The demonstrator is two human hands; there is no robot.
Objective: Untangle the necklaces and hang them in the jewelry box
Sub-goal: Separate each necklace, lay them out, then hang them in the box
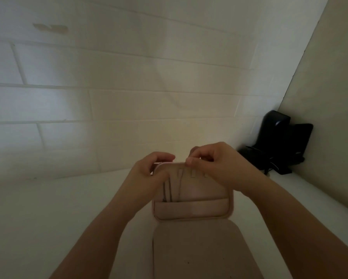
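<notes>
1. Pink box (191, 210) open on the white table (48, 218), lid upright at the far side, base near.
2. Thin dark necklaces (169, 190) hanging down the lid's left part, lower ends tucked behind a pocket band.
3. Left hand (149, 174) curled at the lid's top left corner, fingers bent (grip hidden, cannot tell).
4. Right hand (215, 164) at the lid's top edge, thumb and forefinger pressed together near the small tabs.
5. Dark objects (280, 141) in the far right corner, blurred.

A white worktop (48, 218) runs up to a pale brick wall. An open pink jewelry box (191, 210) rests on it just below the fingers (189, 162); dark devices (278, 141) sit in the corner, well right of them.
</notes>
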